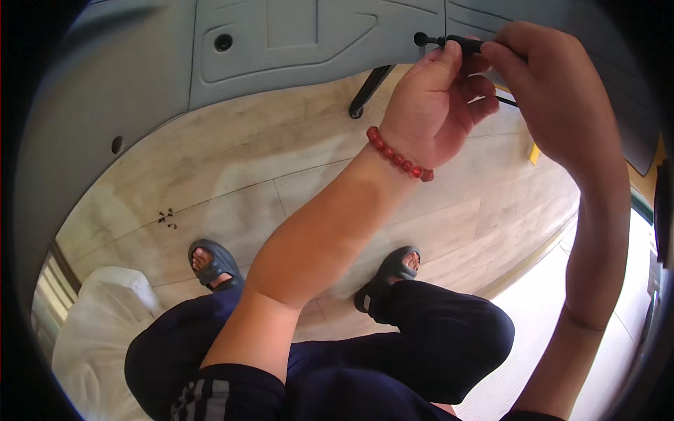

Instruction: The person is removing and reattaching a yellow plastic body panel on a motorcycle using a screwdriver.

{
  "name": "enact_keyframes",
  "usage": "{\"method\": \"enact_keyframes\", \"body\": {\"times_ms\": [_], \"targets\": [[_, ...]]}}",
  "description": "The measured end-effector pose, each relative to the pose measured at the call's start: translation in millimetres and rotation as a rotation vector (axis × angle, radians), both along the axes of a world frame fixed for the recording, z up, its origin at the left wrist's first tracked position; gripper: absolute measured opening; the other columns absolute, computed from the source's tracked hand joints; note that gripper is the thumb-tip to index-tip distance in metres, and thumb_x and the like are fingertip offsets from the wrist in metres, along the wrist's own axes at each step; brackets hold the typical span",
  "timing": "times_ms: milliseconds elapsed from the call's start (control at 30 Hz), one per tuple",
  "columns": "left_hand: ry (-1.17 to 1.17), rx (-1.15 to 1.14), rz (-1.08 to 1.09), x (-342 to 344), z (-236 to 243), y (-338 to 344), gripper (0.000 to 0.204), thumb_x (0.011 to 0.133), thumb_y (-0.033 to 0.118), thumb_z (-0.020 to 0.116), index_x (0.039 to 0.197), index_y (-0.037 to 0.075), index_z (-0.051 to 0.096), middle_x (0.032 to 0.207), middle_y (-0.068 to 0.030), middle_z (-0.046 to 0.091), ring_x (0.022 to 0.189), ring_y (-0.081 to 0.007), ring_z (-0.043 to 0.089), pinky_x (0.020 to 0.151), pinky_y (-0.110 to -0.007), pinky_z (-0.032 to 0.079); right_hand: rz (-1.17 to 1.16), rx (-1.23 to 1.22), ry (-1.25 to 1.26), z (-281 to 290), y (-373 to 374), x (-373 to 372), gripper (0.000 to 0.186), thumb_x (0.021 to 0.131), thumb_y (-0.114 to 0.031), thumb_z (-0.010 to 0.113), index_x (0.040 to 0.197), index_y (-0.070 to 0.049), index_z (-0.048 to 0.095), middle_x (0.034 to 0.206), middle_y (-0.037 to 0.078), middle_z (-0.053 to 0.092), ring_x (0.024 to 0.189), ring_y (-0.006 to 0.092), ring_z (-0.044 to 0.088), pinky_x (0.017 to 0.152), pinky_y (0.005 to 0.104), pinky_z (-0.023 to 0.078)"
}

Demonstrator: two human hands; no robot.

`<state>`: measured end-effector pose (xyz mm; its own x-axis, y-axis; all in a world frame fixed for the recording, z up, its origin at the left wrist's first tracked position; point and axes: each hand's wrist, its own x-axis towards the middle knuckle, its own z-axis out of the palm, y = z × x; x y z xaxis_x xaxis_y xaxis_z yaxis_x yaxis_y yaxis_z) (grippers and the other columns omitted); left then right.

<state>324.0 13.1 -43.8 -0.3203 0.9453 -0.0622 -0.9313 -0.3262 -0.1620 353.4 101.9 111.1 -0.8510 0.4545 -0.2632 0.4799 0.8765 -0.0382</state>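
Note:
My left hand (439, 98), with a red bead bracelet (399, 160) at the wrist, is raised under the edge of a grey panel (302, 42). Its thumb and fingers pinch a black screwdriver-like tool (463, 45) by the front part. My right hand (551, 77) is closed around the rear of the same tool, so most of that end is hidden. Leftward, the tool's tip reaches a dark round recess (420, 38) near the panel's lower edge. Whether a screw sits inside cannot be made out.
Another dark recess (223, 43) lies farther left in the panel. Several small dark pieces, apparently screws (167, 217), lie on the wood-look floor (239, 203). A black leg (370, 91) stands below the panel. Whitish plastic wrapping (102, 337) is at lower left.

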Motion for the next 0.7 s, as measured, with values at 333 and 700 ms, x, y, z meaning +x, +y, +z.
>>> {"method": "enact_keyframes", "body": {"times_ms": [333,700], "targets": [[-0.075,0.153,0.101,0.8,-2.9,23.4,0.031,0.106,0.038,0.053,0.102,0.009,0.063,0.091,-0.0030,0.064,0.080,-0.0154,0.058,0.076,-0.034,0.050,0.246,-0.034,0.190,2.9,-9.5,1.6,0.023,0.098,-0.016,0.061,0.116,-0.002,0.067,0.089,0.011,0.069,0.075,0.0225,0.065,0.071,0.0332,0.051],[-0.163,0.111,0.012,-5.0,-6.5,7.6,0.022,0.103,0.028,0.061,0.103,0.006,0.065,0.089,-0.0053,0.065,0.082,-0.0170,0.061,0.078,-0.032,0.051,0.188,0.242,-0.108,11.9,0.0,18.3,0.035,0.103,-0.035,0.058,0.116,-0.003,0.065,0.101,0.009,0.065,0.080,0.0159,0.063,0.071,0.0332,0.049]]}}
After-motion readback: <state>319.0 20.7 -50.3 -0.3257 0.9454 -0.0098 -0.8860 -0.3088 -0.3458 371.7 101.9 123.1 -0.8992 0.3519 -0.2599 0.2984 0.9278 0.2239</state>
